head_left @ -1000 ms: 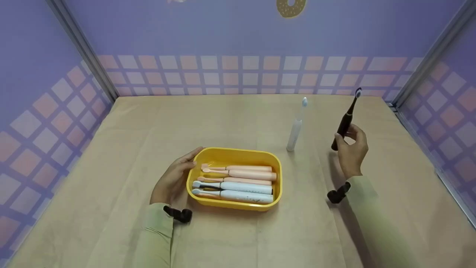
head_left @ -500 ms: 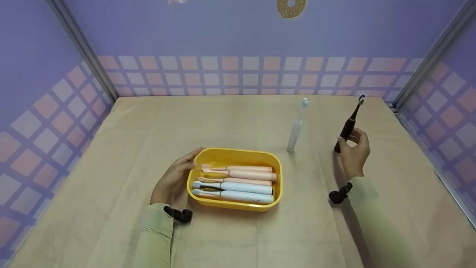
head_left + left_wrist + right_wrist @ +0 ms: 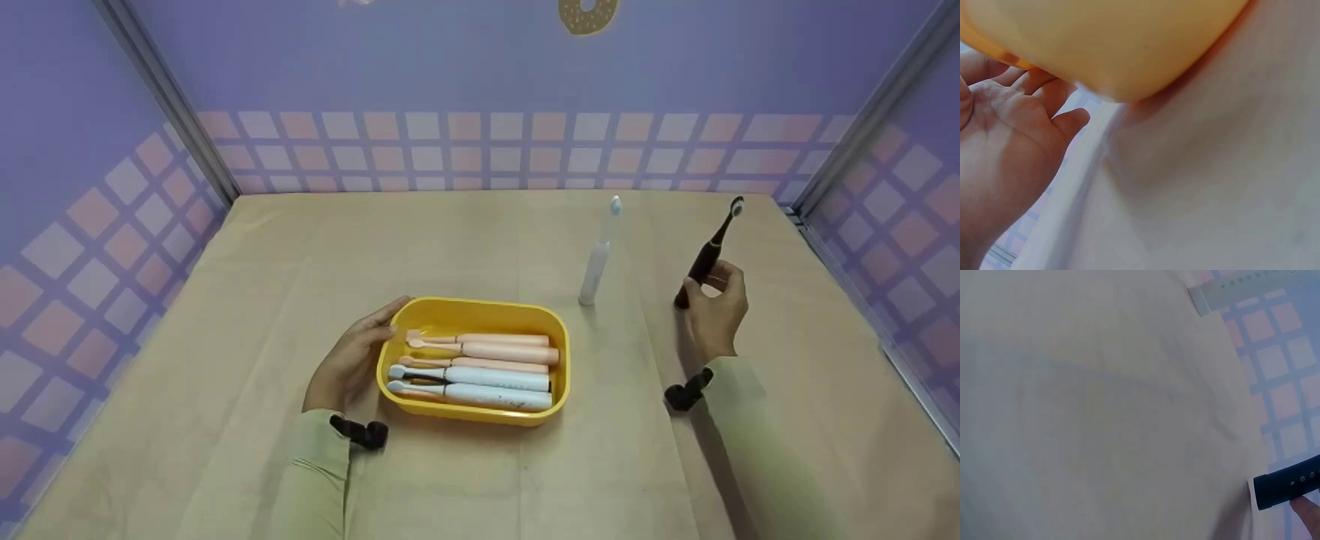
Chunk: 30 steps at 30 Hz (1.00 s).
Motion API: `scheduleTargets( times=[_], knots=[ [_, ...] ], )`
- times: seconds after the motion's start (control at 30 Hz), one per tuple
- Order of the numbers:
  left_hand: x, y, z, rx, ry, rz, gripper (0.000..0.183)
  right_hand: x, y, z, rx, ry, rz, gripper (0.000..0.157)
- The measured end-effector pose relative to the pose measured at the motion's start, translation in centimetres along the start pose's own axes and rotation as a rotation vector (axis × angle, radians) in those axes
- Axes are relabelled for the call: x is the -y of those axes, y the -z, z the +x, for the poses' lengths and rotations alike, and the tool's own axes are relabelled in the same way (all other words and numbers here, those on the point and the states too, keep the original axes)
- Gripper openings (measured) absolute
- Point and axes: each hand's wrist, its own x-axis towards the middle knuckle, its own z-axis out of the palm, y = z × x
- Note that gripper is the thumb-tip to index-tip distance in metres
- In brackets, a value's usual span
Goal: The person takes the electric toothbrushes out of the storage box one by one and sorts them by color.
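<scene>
In closest, the left sleeve [image 3: 304, 472] and right sleeve [image 3: 765, 450] are reaching over the cloth [image 3: 480, 480], each with a black wrist camera [image 3: 364, 433] strapped on so that it's facing that hand's work. With the left hand [image 3: 349, 360] I'm gripping the yellow bin [image 3: 487, 319] at its left end, thumb over the rim, fingers bending against the outside, probably to stop it sliding. Inside, the pale blue toothbrushes [image 3: 499, 396] are lying nearer me and the pink toothbrushes [image 3: 510, 352] behind, heads all to the left; I'm guessing the bin's long shape is what suits them lengthwise. Something dark is showing beneath the pale ones, and I can't make out what.

Farther out on the right, I'm pinching the black toothbrush [image 3: 703, 262] low on its handle with the right hand [image 3: 718, 309], its head leaning up and to the right. That low hold is leaving the bristles untouched and, I'd judge, making the base easier to steady. I can't tell whether the base is touching the cloth. Left of it, apart, the white toothbrush [image 3: 595, 271] is standing upright, no hand on it, apparently balancing on a flat end. Beyond, the back wall [image 3: 480, 75] is closing off the space.
</scene>
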Motion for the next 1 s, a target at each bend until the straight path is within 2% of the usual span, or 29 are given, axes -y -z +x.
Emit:
scheduleTargets(
  times=[0.5,0.77,1.0],
  knots=[
    [-0.02,-0.11,-0.01,-0.025,0.017,-0.008,0.059,-0.36,0.10,-0.07,0.059,-0.056,-0.025,0.040],
    [-0.11,0.09,0.03,-0.010,0.004,0.056,0.058,-0.35,0.39,-0.19,0.087,-0.019,-0.020,0.041],
    [-0.08,0.11,-0.01,-0.007,0.003,0.051,0.057,-0.43,0.44,-0.12,0.103,-0.081,-0.026,0.041]
  ],
)
